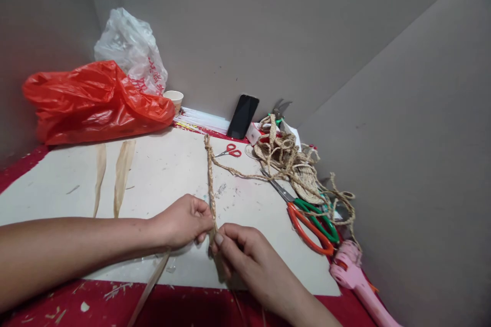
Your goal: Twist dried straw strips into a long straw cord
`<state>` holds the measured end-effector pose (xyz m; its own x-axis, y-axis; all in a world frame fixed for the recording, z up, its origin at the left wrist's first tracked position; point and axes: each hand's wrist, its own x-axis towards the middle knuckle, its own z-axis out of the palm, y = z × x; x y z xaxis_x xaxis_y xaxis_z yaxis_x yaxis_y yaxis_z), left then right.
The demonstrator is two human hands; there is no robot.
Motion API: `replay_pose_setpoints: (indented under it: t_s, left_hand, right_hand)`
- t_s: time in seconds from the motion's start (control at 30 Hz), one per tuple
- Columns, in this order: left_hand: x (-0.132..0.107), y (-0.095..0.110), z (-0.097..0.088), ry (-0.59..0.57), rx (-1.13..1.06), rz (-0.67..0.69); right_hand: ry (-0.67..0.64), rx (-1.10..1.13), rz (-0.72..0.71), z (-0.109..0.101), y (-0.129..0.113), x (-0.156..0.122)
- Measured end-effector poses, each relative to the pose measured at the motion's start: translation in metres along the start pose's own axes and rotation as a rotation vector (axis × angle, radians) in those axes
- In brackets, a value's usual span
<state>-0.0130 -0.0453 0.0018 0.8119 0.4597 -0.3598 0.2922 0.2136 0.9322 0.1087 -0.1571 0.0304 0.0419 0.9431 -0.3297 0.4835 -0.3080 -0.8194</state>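
Two hands meet on one braid: the left hand [187, 222] pinches it between thumb and fingers, and the right hand [245, 253], just below, is closed on its near end. The braid [210, 179] runs straight away from the grip over a white sheet [164, 173]; one strip [151, 283] trails under the left wrist. Left of the grip lie two flat leaves [125, 176]. Beyond it, beside the braid's far end, are small red scissors [232, 150]; to its right, big scissors [310, 219] — one handle orange, one green — so two pairs in all. Past those sit a heap of cord [282, 150] and one pink glue gun [349, 271]. Farthest from the grip are one phone [243, 116], one cup [174, 98] and two bags, a red bag [99, 104] and a whitish bag [128, 43] — its red characters too creased to read.
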Motion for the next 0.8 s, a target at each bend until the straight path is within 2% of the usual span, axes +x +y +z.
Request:
replay_pose_setpoints:
  t_s: [0.07,0.13,0.27,0.4,0.5,0.6,0.7,0.73,0.8]
  left_hand:
    - [-0.001,-0.001,0.0,-0.045,-0.102,0.014]
    - [-0.002,-0.001,0.0,-0.056,-0.151,0.018]
    - [-0.004,0.005,0.0,0.014,-0.091,0.005]
    - [-0.008,0.012,0.0,-0.015,-0.159,-0.06]
    - [-0.01,0.014,0.001,-0.047,-0.218,-0.106]
    - [-0.01,0.011,0.002,-0.06,-0.261,-0.104]
    - [-0.009,0.009,0.002,-0.049,-0.262,-0.121]
    - [-0.009,0.009,0.002,-0.044,-0.26,-0.133]
    - [-0.009,0.009,0.001,-0.037,-0.26,-0.146]
  right_hand:
    - [-0.058,0.17,0.078,0.009,0.003,0.0]
    - [-0.033,0.164,0.096,0.018,0.007,0.0]
    - [0.104,-0.186,-0.064,0.029,0.011,-0.002]
    - [0.178,-0.529,-0.132,0.03,0.011,0.0]
    - [0.173,-0.79,-0.185,0.034,0.013,0.002]
    - [0.096,-0.984,-0.332,0.04,0.014,0.002]
    - [0.036,-0.893,-0.497,0.041,0.012,-0.004]
    - [0.064,-0.795,-0.525,0.039,0.01,-0.007]
    - [0.237,-0.557,-0.52,0.029,0.007,-0.012]
